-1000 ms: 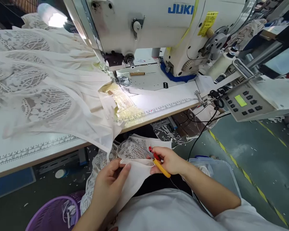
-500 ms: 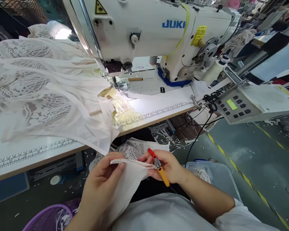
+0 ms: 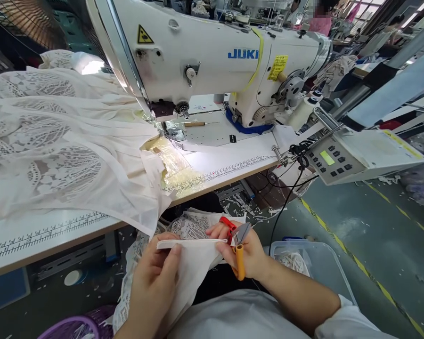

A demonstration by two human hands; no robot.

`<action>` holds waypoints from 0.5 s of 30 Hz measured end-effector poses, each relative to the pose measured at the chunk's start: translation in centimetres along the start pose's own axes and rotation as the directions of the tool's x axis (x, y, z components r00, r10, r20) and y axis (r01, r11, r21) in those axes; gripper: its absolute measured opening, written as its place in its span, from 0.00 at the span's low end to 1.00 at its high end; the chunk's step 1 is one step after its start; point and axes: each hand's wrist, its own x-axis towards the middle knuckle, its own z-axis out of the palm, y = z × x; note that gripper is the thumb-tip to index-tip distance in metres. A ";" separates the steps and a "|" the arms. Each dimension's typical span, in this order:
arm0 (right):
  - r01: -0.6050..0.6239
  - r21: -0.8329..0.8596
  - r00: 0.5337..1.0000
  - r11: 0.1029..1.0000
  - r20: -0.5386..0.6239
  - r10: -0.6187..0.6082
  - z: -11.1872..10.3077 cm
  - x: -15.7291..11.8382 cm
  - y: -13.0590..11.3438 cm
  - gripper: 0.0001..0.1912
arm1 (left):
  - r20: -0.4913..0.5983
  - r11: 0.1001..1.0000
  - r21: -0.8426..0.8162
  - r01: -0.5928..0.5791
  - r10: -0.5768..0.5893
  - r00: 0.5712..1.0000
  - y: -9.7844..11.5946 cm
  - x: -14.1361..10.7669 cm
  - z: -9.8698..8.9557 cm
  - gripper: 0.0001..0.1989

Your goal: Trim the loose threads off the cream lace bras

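My left hand point(image 3: 155, 278) pinches the left end of a folded edge on a white cloth point(image 3: 191, 268), thumb on top. At the other end of that edge, my right hand point(image 3: 245, 249) holds the cloth between thumb and fingers. Scissors point(image 3: 237, 245) with one red and one orange handle also rest in my right hand, their blades pointing up and to the right. The folded edge is stretched nearly straight between both hands. Below the cloth hangs more white fabric with a lace panel point(image 3: 192, 226), partly hidden by my hands.
A JUKI sewing machine point(image 3: 205, 52) stands on the table point(image 3: 226, 172). White lace garments point(image 3: 63, 165) are piled at the left. A control box point(image 3: 334, 157) juts out at the right. Below are a clear plastic bin point(image 3: 325, 263) and a purple basket point(image 3: 69, 327).
The cloth's folded edge has been pulled straighter. The scissors have turned in my right hand, so their blades now show pointing up and right. The camera view has shifted slightly.
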 end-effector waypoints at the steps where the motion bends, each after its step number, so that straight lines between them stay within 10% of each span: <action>1: -0.008 0.046 1.000 0.999 0.003 0.007 0.2 0.0 -0.1 0.05 | 0.012 1.000 -0.007 -0.009 0.009 1.000 -0.2 -0.1 -0.2 0.06; 7: -0.165 -0.121 0.974 0.979 0.136 0.181 0.1 0.3 -1.4 0.08 | 0.253 0.933 0.147 -0.327 0.284 0.925 0.1 -0.1 -3.3 0.03; 15: -0.064 -0.307 0.935 0.949 0.313 0.165 -0.1 0.8 -2.0 0.08 | 0.781 0.504 0.440 -0.744 0.193 0.593 2.2 1.6 -2.4 0.12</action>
